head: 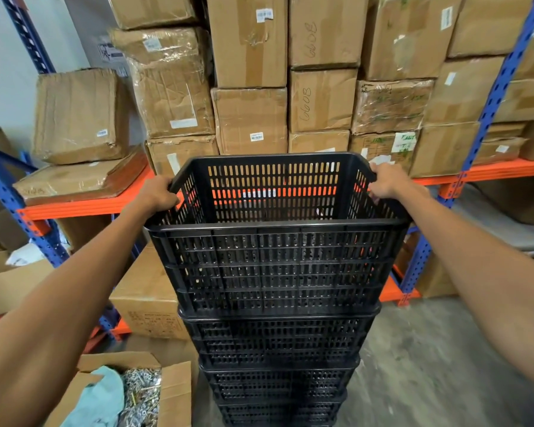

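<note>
A black slotted plastic crate [278,266] sits on top of a stack of several like crates [278,365] standing on the floor in front of me. My left hand [156,194] grips the left rim of the top crate, fingers curled over the edge. On the opposite rim my right hand [387,181] holds the same way. The top crate looks empty inside.
A blue and orange rack [84,208] behind the stack carries many taped cardboard boxes [250,118]. At the lower left an open carton [173,392] holds screws and a teal cloth [102,402]. Another box [145,297] stands on the floor left of the stack. Bare concrete floor [420,365] lies to the right.
</note>
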Demonstrator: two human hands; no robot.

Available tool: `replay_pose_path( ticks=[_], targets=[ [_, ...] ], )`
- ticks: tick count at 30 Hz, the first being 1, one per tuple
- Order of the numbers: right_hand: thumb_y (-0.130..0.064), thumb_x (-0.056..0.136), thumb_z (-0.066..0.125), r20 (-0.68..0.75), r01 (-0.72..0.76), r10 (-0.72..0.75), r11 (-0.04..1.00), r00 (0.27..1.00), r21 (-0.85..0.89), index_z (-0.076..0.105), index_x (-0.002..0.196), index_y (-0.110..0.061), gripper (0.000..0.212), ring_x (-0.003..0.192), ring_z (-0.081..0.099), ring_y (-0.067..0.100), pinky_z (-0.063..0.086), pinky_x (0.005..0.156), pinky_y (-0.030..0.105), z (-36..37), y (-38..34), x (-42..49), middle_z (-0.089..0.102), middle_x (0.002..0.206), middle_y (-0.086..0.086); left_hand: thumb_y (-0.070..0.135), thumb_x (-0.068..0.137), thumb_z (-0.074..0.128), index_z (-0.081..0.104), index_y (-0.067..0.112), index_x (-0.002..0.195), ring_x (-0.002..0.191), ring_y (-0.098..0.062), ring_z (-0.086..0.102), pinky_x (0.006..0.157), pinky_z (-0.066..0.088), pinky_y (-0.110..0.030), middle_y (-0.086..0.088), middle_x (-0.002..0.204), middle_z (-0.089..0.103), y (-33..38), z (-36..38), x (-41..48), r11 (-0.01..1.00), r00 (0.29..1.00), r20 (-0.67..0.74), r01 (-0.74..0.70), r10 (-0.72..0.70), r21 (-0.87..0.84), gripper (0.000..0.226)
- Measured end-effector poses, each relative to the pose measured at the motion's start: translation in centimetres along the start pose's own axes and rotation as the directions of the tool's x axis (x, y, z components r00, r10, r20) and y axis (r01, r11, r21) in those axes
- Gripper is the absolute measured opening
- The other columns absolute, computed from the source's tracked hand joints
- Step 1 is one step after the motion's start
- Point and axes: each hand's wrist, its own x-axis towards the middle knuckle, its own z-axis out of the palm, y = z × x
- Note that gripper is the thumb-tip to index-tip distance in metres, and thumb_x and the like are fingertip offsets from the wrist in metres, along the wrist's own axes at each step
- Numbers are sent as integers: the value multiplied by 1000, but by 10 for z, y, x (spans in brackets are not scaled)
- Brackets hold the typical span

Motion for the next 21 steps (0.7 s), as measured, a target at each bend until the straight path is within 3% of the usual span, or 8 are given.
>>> replay_pose_path(
  ticks=[4,9,11,16,21],
  targets=[
    [-18,82,59,-15,23,-25,994,1000,-110,52,119,-10,38,106,59,37,48,86,39,2,0,-5,63,112,20,11,84,65,61,13,123,97,-31,60,85,45,-33,-17,102,64,-4,5,2,1000,1000,-6,-10,10,29,39],
    [-27,89,57,-46,50,-60,981,997,-187,39,141,-10,58,125,51,37,46,100,45,4,-4,-5,49,138,18,24,81,67,55,6,117,89,-32,61,75,50,-37,-15,98,63,3,2,3,969,1000,-2,15,-15,248,42],
    [-27,91,56,-62,104,-118,977,991,-188,33,146,-8,63,133,43,34,42,105,46,3,-4,-6,39,148,14,28,80,68,48,6,124,104,-35,61,85,51,-42,-19,113,61,7,2,6,951,1000,16,-7,2,309,53],
    [-35,92,55,-94,150,-175,964,980,-222,50,129,-7,47,117,55,34,48,92,41,3,-2,-7,59,126,16,25,82,72,19,2,151,141,-37,31,117,28,-41,-23,154,27,7,9,18,949,977,114,-202,179,244,90],
    [-39,93,53,-43,171,-194,934,980,-314,36,143,-2,64,129,47,36,43,102,45,7,-5,-7,42,147,17,27,85,69,-1,2,154,150,-29,-7,123,7,-39,-19,161,-14,-2,18,24,956,975,139,-199,171,217,101]
  ],
)
